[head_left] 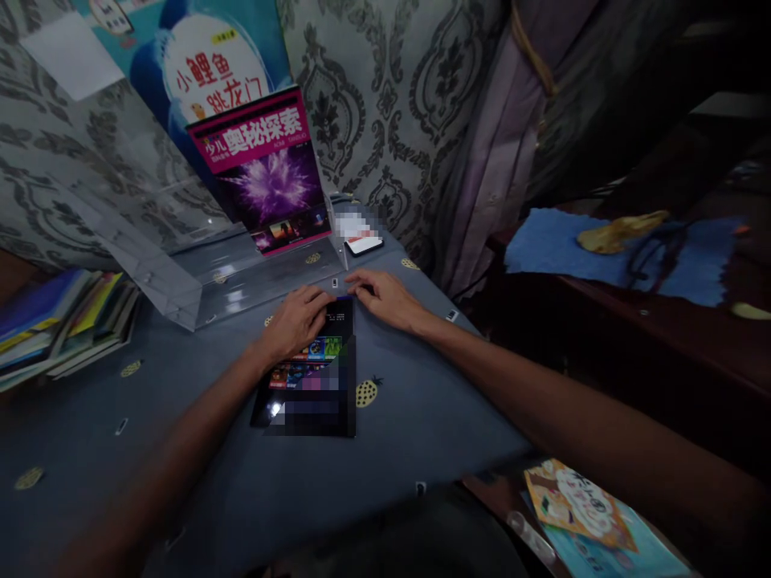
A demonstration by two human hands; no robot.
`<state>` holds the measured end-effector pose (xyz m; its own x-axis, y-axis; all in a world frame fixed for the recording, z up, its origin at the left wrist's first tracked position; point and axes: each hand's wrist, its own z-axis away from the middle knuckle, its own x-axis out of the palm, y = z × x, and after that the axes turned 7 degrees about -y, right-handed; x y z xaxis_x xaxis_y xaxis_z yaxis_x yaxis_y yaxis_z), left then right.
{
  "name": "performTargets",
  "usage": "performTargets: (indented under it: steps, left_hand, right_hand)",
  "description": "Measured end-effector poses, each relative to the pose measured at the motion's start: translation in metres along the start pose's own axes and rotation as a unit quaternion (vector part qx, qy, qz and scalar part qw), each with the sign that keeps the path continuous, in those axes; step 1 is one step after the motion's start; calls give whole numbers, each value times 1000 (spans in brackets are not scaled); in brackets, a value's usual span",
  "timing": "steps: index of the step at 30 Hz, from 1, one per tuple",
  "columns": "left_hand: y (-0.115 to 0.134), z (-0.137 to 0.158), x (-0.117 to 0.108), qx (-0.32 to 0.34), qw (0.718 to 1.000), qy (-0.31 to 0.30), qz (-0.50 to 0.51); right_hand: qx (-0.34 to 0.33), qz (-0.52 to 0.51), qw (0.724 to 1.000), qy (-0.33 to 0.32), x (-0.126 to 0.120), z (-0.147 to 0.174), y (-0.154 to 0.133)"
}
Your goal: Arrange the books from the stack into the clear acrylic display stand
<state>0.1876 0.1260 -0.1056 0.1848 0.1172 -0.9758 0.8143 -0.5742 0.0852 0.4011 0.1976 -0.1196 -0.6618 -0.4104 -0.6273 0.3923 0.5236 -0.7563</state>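
A dark book (313, 385) lies flat on the grey-blue cloth, small colourful pictures showing on its cover. My left hand (295, 321) rests palm down over its upper left part, fingers stretched toward the far edge and hiding that corner. Just beyond the upper right corner, my right hand (382, 297) lies on the cloth, its fingers reaching left and holding nothing. Behind both hands is a clear plastic stand (271, 277). A book with a pink and purple cover (274, 172) leans upright in it, in front of a larger blue book (210, 56).
At the left sits a stack of books (66, 321). A phone (365, 241) lies beside the stand, partly blurred. On the right, a dark wooden surface carries a blue cloth (542, 249). More booklets (590, 514) lie lower right, below the table edge. A patterned curtain (385, 88) hangs behind.
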Motion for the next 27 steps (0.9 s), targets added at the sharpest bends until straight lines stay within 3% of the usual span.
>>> performTargets:
  steps: [5,8,11,21,27]
  left_hand:
    - [11,-1,2,-88,993,-13,-76]
    - [22,-1,2,-192,972,-19,-137]
    - [30,-1,1,-244,956,-21,-161]
    - [17,4,7,-182,983,6,-39]
    - [17,2,7,-184,983,-6,-15]
  right_hand:
    - [16,64,998,11,-5,5,-4]
    - [18,57,998,7,-5,5,-4]
    - [0,52,999,8,-3,4,-3]
    - [-68,44,997,-20,12,9,-6]
    - [-104,59,992,-30,18,8,-2]
